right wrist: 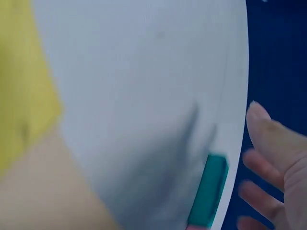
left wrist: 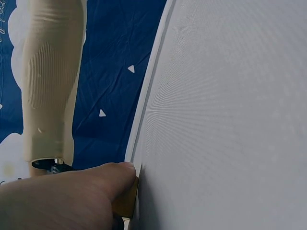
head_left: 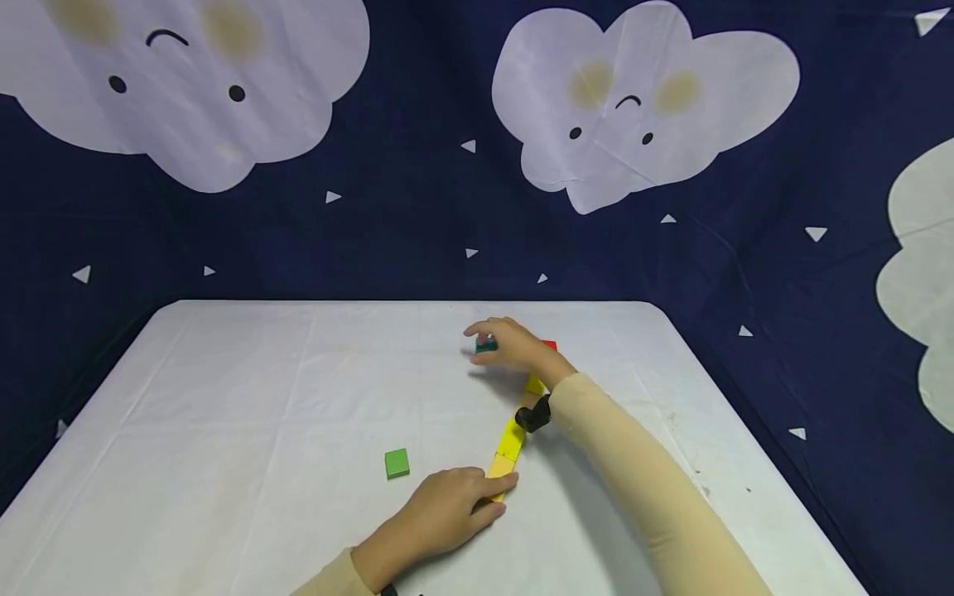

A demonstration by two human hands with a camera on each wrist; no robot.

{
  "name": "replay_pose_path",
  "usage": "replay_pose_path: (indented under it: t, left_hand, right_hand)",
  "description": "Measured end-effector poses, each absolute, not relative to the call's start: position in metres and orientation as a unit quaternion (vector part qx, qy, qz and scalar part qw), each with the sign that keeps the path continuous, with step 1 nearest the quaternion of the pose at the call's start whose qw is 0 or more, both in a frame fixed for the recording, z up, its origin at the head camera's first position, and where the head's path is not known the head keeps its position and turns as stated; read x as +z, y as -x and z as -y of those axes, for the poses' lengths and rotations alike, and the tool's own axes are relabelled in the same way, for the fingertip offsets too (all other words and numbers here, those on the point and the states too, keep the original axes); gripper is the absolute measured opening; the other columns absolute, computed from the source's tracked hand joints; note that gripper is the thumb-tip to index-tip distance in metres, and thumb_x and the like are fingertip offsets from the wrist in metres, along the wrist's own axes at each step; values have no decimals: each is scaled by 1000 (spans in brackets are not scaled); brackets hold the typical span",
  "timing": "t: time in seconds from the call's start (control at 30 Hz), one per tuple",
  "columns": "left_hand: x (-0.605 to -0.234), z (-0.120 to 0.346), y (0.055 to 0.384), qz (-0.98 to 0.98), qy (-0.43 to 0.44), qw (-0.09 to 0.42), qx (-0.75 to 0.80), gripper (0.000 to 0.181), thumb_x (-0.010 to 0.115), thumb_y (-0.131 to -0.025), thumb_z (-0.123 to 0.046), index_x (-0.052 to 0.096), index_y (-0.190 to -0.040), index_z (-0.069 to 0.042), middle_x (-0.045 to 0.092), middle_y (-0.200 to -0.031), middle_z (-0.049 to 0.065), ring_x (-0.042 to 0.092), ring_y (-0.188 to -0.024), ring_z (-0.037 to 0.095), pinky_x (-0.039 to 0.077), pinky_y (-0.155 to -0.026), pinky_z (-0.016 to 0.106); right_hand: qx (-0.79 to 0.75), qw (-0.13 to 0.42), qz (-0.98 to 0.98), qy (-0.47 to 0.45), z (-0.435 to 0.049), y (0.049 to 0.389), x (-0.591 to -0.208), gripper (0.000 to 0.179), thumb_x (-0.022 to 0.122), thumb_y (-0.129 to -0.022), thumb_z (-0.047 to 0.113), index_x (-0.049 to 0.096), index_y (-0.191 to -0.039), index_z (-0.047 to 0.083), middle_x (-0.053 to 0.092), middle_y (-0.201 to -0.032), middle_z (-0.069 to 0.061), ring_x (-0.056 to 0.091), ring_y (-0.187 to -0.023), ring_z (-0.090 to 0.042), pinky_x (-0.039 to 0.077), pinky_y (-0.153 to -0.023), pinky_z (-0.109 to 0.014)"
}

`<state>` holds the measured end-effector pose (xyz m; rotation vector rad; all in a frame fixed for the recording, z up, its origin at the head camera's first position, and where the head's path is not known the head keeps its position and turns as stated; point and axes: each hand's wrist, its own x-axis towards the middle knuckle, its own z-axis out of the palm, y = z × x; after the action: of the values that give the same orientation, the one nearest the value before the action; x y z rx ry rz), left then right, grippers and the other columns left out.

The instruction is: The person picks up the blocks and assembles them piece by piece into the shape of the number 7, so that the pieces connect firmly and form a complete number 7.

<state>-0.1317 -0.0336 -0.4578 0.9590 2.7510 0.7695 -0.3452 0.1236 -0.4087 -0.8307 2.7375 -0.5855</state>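
Note:
At the near end of a bending row of blocks, my left hand (head_left: 447, 509) has its index finger and thumb about a light orange block (head_left: 502, 466). In the left wrist view the thumb lies against that block (left wrist: 125, 201). A yellow block (head_left: 511, 439) adjoins it, and the row runs away under my right wrist. My right hand (head_left: 514, 346) hovers at the far part of the table, fingers spread and slightly bent. Below it is a teal block (right wrist: 209, 191), apart from the fingers in the right wrist view. Behind the hand a red block (head_left: 549, 344) partly shows.
A lone green square block (head_left: 397, 463) lies left of the row. The white tabletop (head_left: 224, 430) ends at a dark blue cloth (head_left: 417, 240) with clouds. My right forearm (head_left: 648, 488) crosses above the table's right side and hides part of it.

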Motion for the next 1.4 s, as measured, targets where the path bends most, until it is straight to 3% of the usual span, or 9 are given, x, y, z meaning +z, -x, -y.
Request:
replay_pose_path:
  t: [0.17, 0.37, 0.57, 0.67, 0.9, 1.4]
  left_hand:
    - [-460, 35, 133, -907, -327, 54, 261, 40, 61, -98, -38, 59, -138, -35, 68, -93, -9, 52, -74, -2, 43, -63, 21]
    - [-462, 35, 132, -904, -339, 26, 258, 38, 61, -98, -36, 62, -135, -32, 71, -111, -7, 65, -97, 4, 52, -75, 27]
    - [-463, 34, 131, -902, -351, 16, 250, 37, 61, -98, -36, 62, -135, -32, 68, -98, -8, 60, -85, 1, 46, -65, 22]
    - [-464, 34, 131, -901, -356, 9, 248, 37, 60, -99, -35, 62, -136, -32, 70, -106, -8, 63, -91, 2, 49, -69, 23]
    - [-466, 34, 130, -896, -365, -5, 254, 34, 58, -100, -31, 63, -134, -29, 69, -124, -10, 66, -108, 8, 55, -82, 29]
    - [-464, 35, 130, -897, -360, -6, 255, 33, 60, -99, -31, 65, -132, -28, 70, -121, -10, 67, -105, 7, 55, -79, 29]
  right_hand:
    - [-232, 190, -891, 342, -95, 326, -405, 47, 73, -91, 27, 59, -135, 22, 64, -103, 5, 60, -94, -15, 51, -81, -30]
    - [-224, 277, -832, 425, -62, 301, -402, 47, 75, -89, 24, 59, -134, 25, 64, -92, 9, 59, -86, -11, 47, -81, -24]
    - [-234, 379, -764, 467, -44, 286, -400, 51, 75, -89, 12, 57, -136, 19, 60, -83, 2, 54, -76, -10, 43, -76, -19]
    - [-222, 406, -747, 477, -39, 281, -401, 52, 74, -88, 10, 57, -136, 18, 56, -77, 1, 50, -72, -8, 41, -73, -17]
    - [-194, 427, -741, 481, -29, 271, -404, 49, 74, -88, 10, 60, -133, 23, 47, -71, 4, 45, -67, -5, 37, -68, -17]
    - [-171, 431, -745, 480, -23, 266, -404, 37, 71, -90, 6, 67, -124, 21, 46, -69, 5, 42, -65, -4, 37, -68, -16]
